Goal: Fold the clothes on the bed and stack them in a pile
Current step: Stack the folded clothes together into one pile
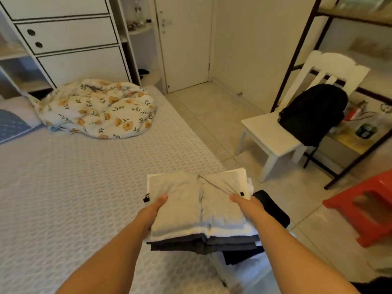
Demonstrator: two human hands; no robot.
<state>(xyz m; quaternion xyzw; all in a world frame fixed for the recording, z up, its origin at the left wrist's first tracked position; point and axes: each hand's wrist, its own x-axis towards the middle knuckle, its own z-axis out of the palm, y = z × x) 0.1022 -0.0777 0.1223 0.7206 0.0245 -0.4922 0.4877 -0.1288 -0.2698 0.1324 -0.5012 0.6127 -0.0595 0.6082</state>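
A pile of folded clothes (197, 209) is held up over the bed's right edge, a light grey piece on top, white beneath it, and dark grey and black layers at the bottom. My left hand (153, 211) grips the pile's left side, thumb on top and fingers underneath. My right hand (247, 205) grips the right side the same way, its thumb pressing creases into the top piece. The bed (74, 187) with its pale patterned cover fills the left half of the view.
A crumpled floral blanket (97, 109) lies at the bed's far end before a white drawer unit (70, 39). On the tiled floor to the right stand a white chair (275, 132) carrying a black bag (314, 113), a red stool (364, 206) and a dark metal shelf (360, 81).
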